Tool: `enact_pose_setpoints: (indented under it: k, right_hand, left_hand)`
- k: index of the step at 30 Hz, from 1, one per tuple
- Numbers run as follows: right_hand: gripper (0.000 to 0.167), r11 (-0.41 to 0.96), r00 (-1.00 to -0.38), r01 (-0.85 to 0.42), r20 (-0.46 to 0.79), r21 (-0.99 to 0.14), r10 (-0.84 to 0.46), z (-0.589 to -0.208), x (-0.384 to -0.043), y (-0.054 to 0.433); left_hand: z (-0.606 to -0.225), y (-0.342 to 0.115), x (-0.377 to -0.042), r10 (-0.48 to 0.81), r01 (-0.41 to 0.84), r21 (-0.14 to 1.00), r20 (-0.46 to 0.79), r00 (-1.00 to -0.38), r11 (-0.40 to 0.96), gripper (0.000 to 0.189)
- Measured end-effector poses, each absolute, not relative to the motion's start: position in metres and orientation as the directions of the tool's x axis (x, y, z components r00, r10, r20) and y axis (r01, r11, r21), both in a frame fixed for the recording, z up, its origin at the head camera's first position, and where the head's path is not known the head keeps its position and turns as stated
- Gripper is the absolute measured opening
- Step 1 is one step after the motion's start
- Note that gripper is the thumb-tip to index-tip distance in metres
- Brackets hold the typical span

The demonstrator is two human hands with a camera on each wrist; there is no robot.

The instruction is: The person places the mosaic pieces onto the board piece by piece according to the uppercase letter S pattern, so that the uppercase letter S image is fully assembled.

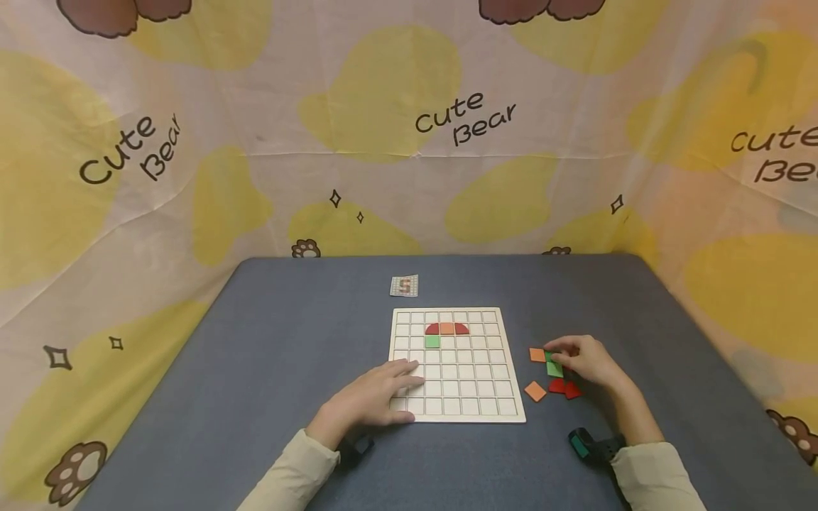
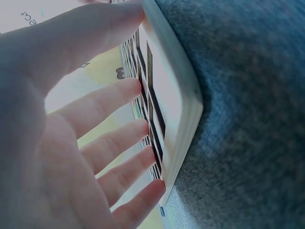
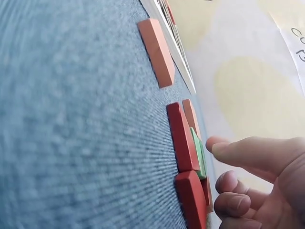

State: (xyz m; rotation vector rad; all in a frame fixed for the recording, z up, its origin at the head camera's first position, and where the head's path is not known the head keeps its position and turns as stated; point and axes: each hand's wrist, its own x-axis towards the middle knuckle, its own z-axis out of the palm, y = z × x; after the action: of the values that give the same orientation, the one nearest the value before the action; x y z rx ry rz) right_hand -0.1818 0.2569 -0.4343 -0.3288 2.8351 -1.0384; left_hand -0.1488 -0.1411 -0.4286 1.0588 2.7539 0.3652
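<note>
My left hand (image 1: 373, 394) rests with spread fingers on the left edge of a white gridded board (image 1: 469, 419); in the left wrist view its fingertips lie along the board's rim (image 2: 183, 114). On the board's upper part, an orange square tile (image 1: 446, 328) sits between two rounded red tiles (image 1: 432, 328), with a green square tile (image 1: 432, 342) below the left one. My right hand (image 1: 588, 362) has its thumb and index fingertip at the farther of two green tiles (image 1: 554, 370) right of the board; I cannot tell whether they pinch it.
Around the green tiles lie two orange tiles (image 1: 535, 391) and two red tiles (image 1: 573, 389), the red ones nearer in the right wrist view. A small patterned card (image 1: 405, 286) lies beyond the board on the blue-grey table (image 1: 307, 319). A printed cloth (image 1: 383, 85) surrounds the table.
</note>
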Motion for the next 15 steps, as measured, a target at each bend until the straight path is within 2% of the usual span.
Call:
enact_pose_setpoints:
  k: [15]
  right_hand:
    - [0.029, 0.781, -0.969, -0.18, -0.028, -0.598, -0.245, -0.4366, -0.1828, 0.2591]
  left_hand:
    - [-0.4314, -0.1423, -0.1513, 0.68, 0.642, 0.277, -0.063, -0.73, 0.715, 0.058]
